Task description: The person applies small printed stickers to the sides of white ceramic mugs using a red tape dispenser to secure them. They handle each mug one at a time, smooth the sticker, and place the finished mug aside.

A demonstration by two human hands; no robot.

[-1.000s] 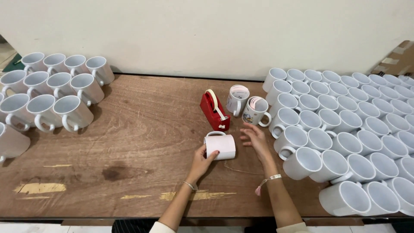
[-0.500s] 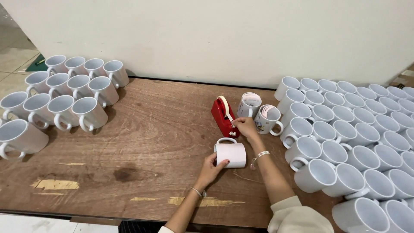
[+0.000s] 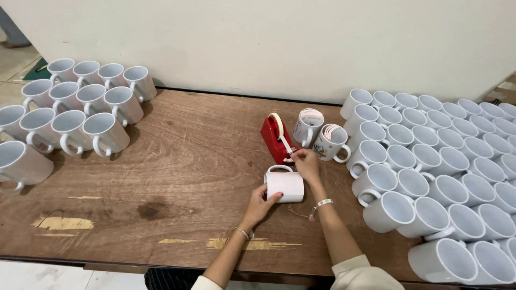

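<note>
A white mug (image 3: 286, 183) lies on its side in the middle of the wooden table (image 3: 177, 177), handle toward the wall. My left hand (image 3: 259, 204) holds it by its near end. My right hand (image 3: 306, 162) is just beyond the mug, fingers pinched on the free end of tape at the front of a red tape dispenser (image 3: 276, 138). Two mugs with paper rolled inside, one (image 3: 308, 126) and another with a printed side (image 3: 330, 142), stand right of the dispenser.
Several white mugs (image 3: 86, 110) stand grouped at the table's left end. A much larger crowd of white mugs (image 3: 430, 161) fills the right side up to the front edge. A pale wall (image 3: 269, 43) runs along the back.
My right hand left the lying mug and reached forward to the dispenser's tape end. My left hand stays on the mug. The view has shifted.
</note>
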